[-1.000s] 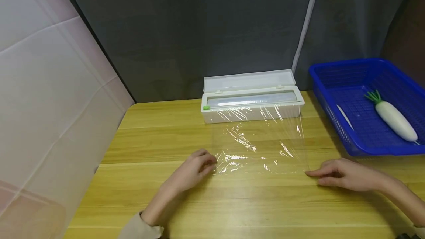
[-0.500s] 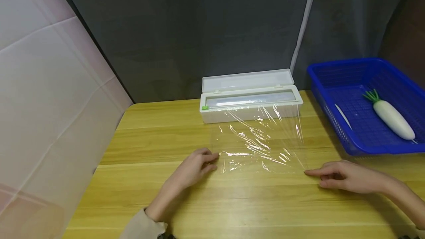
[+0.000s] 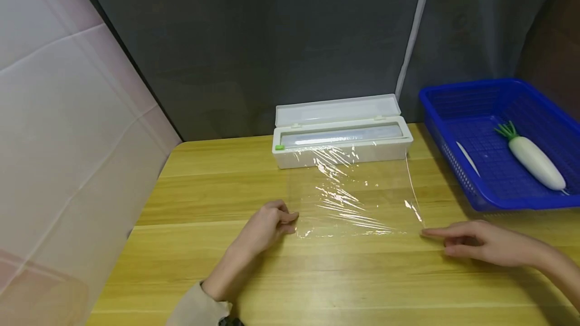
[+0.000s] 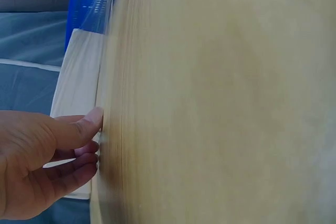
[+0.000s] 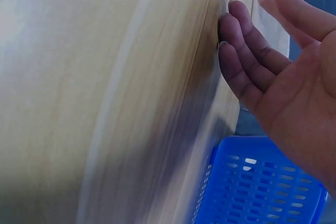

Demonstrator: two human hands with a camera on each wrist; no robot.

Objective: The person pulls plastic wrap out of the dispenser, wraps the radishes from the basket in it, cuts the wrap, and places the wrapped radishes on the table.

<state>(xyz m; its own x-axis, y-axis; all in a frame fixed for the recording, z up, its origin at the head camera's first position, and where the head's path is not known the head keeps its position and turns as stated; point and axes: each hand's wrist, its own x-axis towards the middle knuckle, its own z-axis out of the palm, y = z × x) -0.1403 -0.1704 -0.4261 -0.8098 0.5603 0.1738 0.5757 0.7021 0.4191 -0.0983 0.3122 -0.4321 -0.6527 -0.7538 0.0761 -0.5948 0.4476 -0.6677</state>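
Observation:
A sheet of clear cling film (image 3: 344, 200) stretches from the white dispenser box (image 3: 344, 154) toward me, crinkled and shiny. My left hand (image 3: 267, 223) pinches its near left corner between thumb and fingers. In the left wrist view, the left hand (image 4: 47, 156) is side-on, low by the tabletop. At the near right corner my right hand (image 3: 487, 240) holds the film with its foremost fingertips. The right wrist view shows the right hand (image 5: 294, 72) with thumb and forefinger close together and the other fingertips down at the wood.
The dispenser's lid (image 3: 337, 109) stands raised at the back, with a green slider (image 3: 279, 147) at the left end. A blue basket (image 3: 487, 200) at the right holds a white radish (image 3: 536, 162) and a thin white strip, perhaps a knife (image 3: 468, 159). Dark cloth hangs behind the wooden table (image 3: 217, 180).
My right hand has shifted slightly right with the film's corner, and the right edge of the film now looks tauter. The left hand stays nearly in place. Creases in the film have changed.

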